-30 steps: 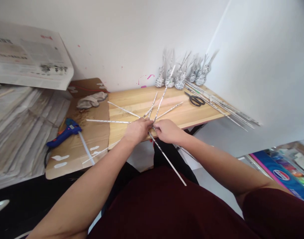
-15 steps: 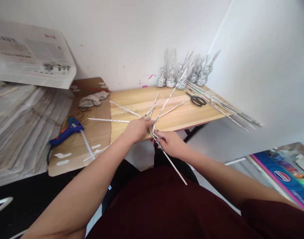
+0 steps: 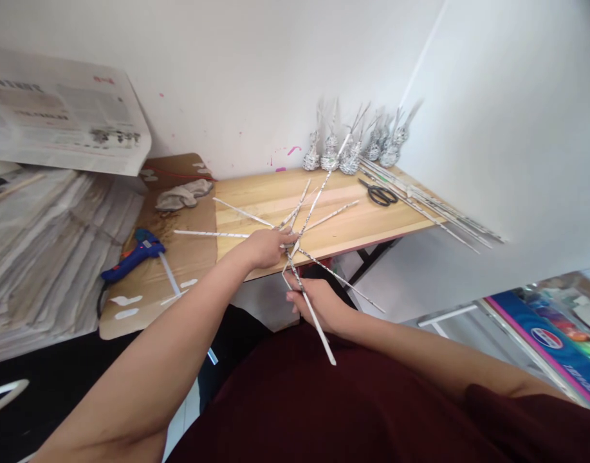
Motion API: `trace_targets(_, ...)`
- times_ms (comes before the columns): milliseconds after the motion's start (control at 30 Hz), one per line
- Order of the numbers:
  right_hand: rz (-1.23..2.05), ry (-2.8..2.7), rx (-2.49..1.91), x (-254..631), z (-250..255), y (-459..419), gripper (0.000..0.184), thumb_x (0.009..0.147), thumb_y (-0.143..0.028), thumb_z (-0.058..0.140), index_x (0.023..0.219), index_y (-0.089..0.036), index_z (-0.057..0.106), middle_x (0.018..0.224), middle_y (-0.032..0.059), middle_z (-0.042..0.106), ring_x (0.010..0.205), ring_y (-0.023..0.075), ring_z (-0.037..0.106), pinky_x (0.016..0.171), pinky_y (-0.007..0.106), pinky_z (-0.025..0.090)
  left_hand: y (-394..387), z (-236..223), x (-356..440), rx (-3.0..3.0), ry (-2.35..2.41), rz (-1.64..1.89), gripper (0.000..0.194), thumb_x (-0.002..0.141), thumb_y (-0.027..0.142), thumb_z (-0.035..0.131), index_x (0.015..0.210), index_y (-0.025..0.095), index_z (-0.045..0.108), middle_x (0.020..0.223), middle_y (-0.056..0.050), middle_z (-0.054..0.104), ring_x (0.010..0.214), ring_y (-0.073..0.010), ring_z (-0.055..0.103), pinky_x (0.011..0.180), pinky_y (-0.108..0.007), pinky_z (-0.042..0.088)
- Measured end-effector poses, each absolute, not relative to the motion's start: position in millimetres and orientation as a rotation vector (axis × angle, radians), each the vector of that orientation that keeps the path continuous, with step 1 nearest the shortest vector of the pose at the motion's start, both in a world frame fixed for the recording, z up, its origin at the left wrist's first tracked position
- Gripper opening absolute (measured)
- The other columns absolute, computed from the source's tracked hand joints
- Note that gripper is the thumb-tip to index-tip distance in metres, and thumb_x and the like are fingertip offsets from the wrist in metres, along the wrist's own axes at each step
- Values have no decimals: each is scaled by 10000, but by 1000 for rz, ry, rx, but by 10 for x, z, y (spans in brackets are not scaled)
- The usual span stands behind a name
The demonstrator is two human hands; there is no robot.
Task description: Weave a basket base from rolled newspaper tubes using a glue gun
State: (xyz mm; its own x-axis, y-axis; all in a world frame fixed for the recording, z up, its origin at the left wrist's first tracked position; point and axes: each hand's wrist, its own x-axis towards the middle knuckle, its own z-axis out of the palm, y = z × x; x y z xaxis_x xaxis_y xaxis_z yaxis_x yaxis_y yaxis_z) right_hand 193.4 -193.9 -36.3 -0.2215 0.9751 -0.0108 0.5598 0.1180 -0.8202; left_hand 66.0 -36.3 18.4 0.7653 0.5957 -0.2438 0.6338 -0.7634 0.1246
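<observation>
Several thin rolled newspaper sticks [image 3: 318,200] fan out from one crossing point near the table's front edge. My left hand [image 3: 267,248] pins that crossing with its fingers closed over it, partly hiding the centre. Just below the edge, my right hand [image 3: 318,302] has its thumb and fingers closed round a bent newspaper stick. Another stick [image 3: 318,328] runs toward my body, passing over the right hand. To the right, a further stick [image 3: 343,281] slants down past the table edge.
Woven newspaper gourd shapes [image 3: 350,157] stand along the wall. Black scissors [image 3: 382,195] and loose newspaper sticks [image 3: 434,206] lie on the wooden table [image 3: 256,186]. On the left are a blue glue gun [image 3: 133,257], gloves [image 3: 183,195], cardboard [image 3: 188,257] and stacked newspapers [image 3: 58,257].
My right hand has moved down and toward my body, away from the crossing. A stick now slants out to the right, clear of that hand. My left hand stays at the centre.
</observation>
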Motion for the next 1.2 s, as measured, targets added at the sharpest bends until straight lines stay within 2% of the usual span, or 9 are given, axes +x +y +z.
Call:
trace_targets(167,1063,-1818,-1456,1781,-298,-1838,67,921,-208,504,929,-211,571,752,9,652,615,125,628,560,200,440,-343,256,670,2763,926,-348,535,952,280,433,1485,323,408,1579,-11,336,1404,-226,427,1128,-344,370)
trace_targets(367,1358,-1518,-1422,1539,-410,-1652,185,946,-216,487,1116,-201,558,710,-2,644,490,100,576,460,180,451,-305,241,662,2759,887,-398,599,921,234,410,1511,327,357,1602,7,277,1428,-204,386,1141,-310,345)
trace_targets(633,1534,-1434,-1314,1274,-388,-1461,91,995,-278,373,943,-211,405,626,-31,608,422,137,615,342,193,451,-314,275,658,2747,898,-442,706,830,250,508,1518,282,356,1613,-14,252,1445,-235,356,1160,-313,324)
trace_targets(800,1392,-1596,-1383,1259,-383,-1412,148,1002,-306,379,936,-194,450,645,-17,625,412,118,595,375,190,431,-316,226,635,2799,900,-395,584,918,310,467,1496,322,383,1598,26,305,1461,-214,324,1186,-335,292)
trace_targets(900,1236,-1840,-1425,1413,-247,-1481,170,973,-319,479,915,-172,541,684,8,669,490,114,607,477,203,436,-306,155,615,2824,877,-323,562,940,285,445,1496,328,379,1597,27,314,1464,-209,319,1197,-349,279)
trace_targets(1000,961,-2273,-1480,1752,-7,-1585,252,877,-322,642,686,-163,600,676,42,689,629,147,628,581,234,413,-310,94,594,2817,845,-307,549,969,259,385,1515,298,347,1616,3,265,1482,-207,273,1198,-351,273)
trace_targets(1067,857,-2274,-1656,2041,148,-1612,344,880,-352,639,598,-161,587,602,47,660,582,145,607,556,244,388,-329,72,588,2815,845,-294,565,969,227,371,1528,292,318,1626,4,232,1495,-204,231,1195,-344,276)
trace_targets(1133,885,-2009,-1820,2311,246,-1574,299,907,-367,601,692,-162,639,607,31,667,513,121,593,522,230,391,-361,70,593,2812,874,-282,599,950,181,381,1534,293,306,1628,11,223,1500,-212,212,1190,-347,290)
trace_targets(1200,913,-1710,-1882,2499,260,-1472,232,908,-389,603,896,-166,667,639,13,683,493,118,605,509,222,421,-397,85,604,2798,910,-283,628,926,145,391,1534,283,313,1627,10,224,1498,-227,214,1187,-356,301)
